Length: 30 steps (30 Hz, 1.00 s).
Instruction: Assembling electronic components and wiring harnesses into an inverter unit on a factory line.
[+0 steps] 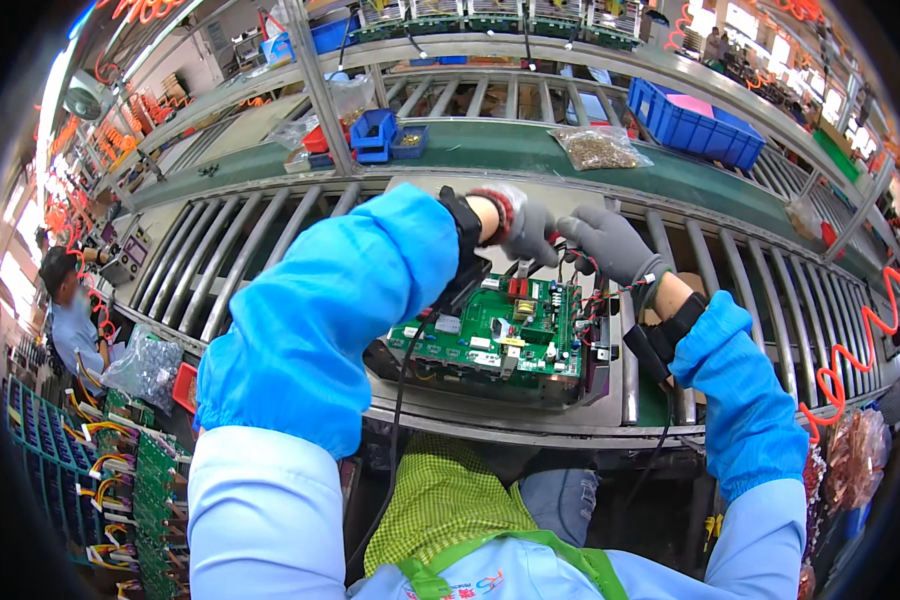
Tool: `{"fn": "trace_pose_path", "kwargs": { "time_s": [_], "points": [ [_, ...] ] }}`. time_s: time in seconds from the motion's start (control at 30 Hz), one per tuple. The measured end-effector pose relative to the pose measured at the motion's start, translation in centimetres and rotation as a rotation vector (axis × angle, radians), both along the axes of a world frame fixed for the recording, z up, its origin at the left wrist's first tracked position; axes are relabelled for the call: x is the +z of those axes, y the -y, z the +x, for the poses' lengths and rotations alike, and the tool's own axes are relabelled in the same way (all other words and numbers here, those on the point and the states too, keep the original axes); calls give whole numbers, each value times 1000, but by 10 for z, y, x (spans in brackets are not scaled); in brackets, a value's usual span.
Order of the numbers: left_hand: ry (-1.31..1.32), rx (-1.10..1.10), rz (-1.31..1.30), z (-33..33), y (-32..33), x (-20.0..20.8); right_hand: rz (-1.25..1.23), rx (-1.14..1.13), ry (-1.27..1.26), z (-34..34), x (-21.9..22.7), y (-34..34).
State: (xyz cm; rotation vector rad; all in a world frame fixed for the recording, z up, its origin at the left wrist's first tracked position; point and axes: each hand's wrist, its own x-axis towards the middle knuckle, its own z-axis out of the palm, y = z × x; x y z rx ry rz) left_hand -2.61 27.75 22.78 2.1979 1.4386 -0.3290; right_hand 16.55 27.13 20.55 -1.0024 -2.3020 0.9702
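Below my hands a green circuit board [470, 345] with white connectors, red parts and a yellow transformer sits in a dark metal housing [600, 382]. My left hand [532, 232], in a grey glove, is closed above the board's far edge, with a bit of red at its fingertips. Beside it my right hand [610, 243], also gloved, has its thumb and fingers pinched together on thin red and black wires [588, 262]. These wires run down to the board's right side; one twisted pair [625, 290] ends in a white plug below my right wrist. My fingers partly hide the wires.
The housing rests on a roller conveyor [240, 255]. Behind run a green belt [490, 150], small blue bins [374, 132], a bag of small parts [598, 150] and a large blue crate [695, 125]. More boards [155, 500] stand at lower left. A coiled red hose [830, 380] hangs right.
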Motion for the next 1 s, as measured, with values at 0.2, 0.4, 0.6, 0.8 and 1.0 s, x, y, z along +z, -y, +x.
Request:
{"fn": "trace_pose_path", "kwargs": {
  "time_s": [0.2, 0.4, 0.6, 0.8, 1.0],
  "points": [
    [309, 201, 32, -1, 35, 28, 95, 156, -28, -2, 2, 2],
    [301, 214, 355, 1, 55, 17, -439, 79, -198, -1, 1, -2],
    [80, -116, 660, 9, 87, 13, 58, 434, 224, -7, -9, -16],
    [-9, -80, 933, 18, 94, 2, -13, 432, 160, -3, -12, -15],
    [-102, 11, 1027, 26, 100, 5, 41, 454, 163, -3, -20, -23]
  ]
}}
